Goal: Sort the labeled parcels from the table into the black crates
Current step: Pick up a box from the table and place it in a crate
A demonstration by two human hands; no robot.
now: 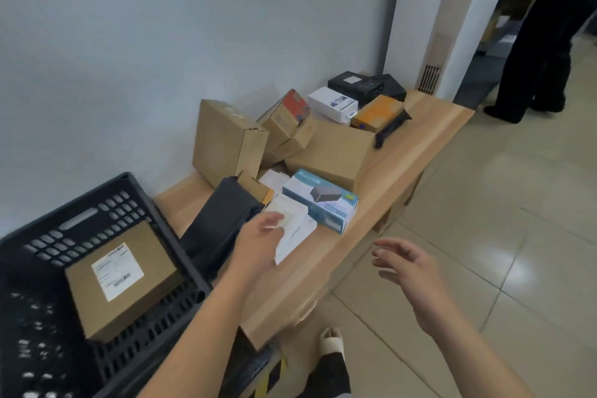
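A black crate stands at the table's left end, and a brown parcel with a white label lies inside it. My left hand reaches over the table and its fingers touch a white paper packet beside a flat black parcel. Whether the fingers grip the packet is unclear. A blue and white USB box lies just behind the packet. My right hand hovers off the table's front edge, fingers spread, holding nothing.
Several more parcels crowd the table by the wall: brown cartons, a large brown box, a white box, black boxes and an orange one. A person in dark clothes stands at the far right on the tiled floor.
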